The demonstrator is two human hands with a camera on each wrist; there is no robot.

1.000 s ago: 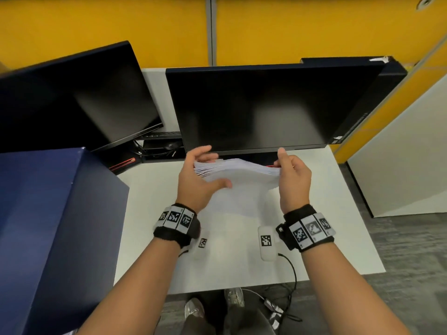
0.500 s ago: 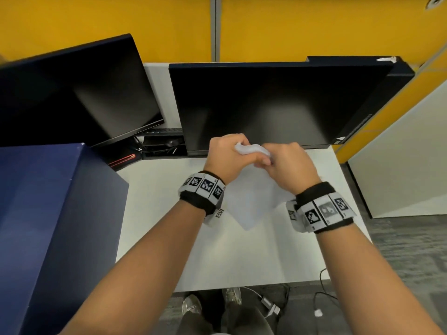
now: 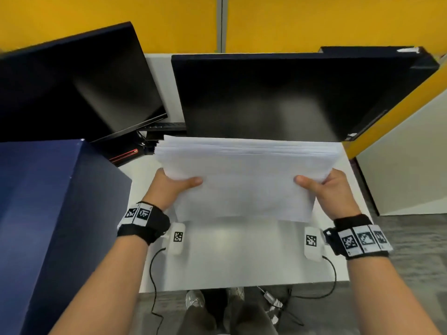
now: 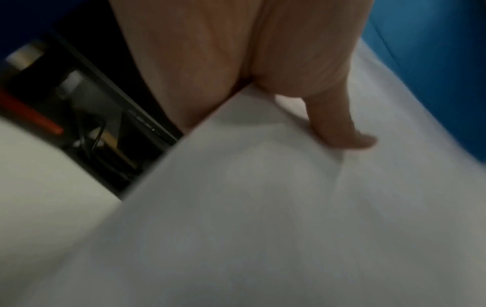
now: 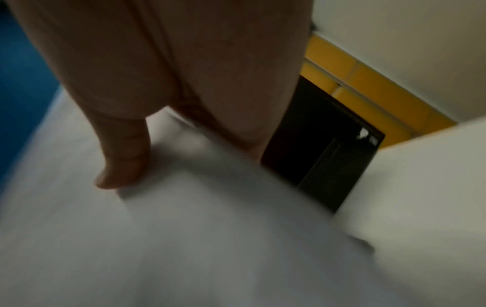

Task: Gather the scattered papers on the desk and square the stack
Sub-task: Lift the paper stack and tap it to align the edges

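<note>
Above the white desk (image 3: 242,257), in front of the right-hand monitor (image 3: 278,97), a thick stack of white paper (image 3: 242,180) is held up on edge, its face toward the person and its top edge fanned into slightly uneven layers. The left hand (image 3: 169,187) grips the stack's left side with the thumb (image 4: 342,128) pressed flat on the front sheet; the right hand (image 3: 333,189) mirrors it on the right side, thumb (image 5: 123,166) likewise on the front. On both hands the remaining fingers go behind the sheets, hidden, so how they lie cannot be told. No loose sheets show on the desk, so gathering looks finished and the squaring step is in hand. The lower edge hangs just clear of the desk, as best the blur allows. Next, probably: loosen the pinch a little, drop the lower edge onto the desk so the sheets settle level, then press the sides inward. Gripping too tightly would keep the layers staggered.
</note>
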